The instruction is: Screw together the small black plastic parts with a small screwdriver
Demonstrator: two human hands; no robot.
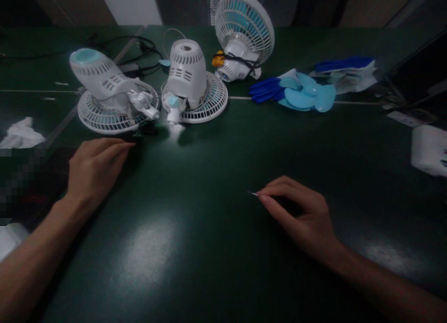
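Observation:
My right hand [300, 211] is over the green table [202, 174], thumb and forefinger pinching a small thin metal piece [253, 193] whose tip points left. On the left, my left hand [99, 162] rests near the table surface with its fingers pressed together; whatever it may hold is too hidden to make out. Just beyond it lies a white fan [108, 87] face down on its grille. A second white fan [188, 76] stands the same way beside it, to the right.
Farther back, a third fan [244, 34] has its cord wrapped round it. Light-blue fan blades [307, 94] lie by blue gloves [267, 89]. White cloth [23, 134] is at far left, a white object [429, 148] at far right, black cables [143, 45] behind.

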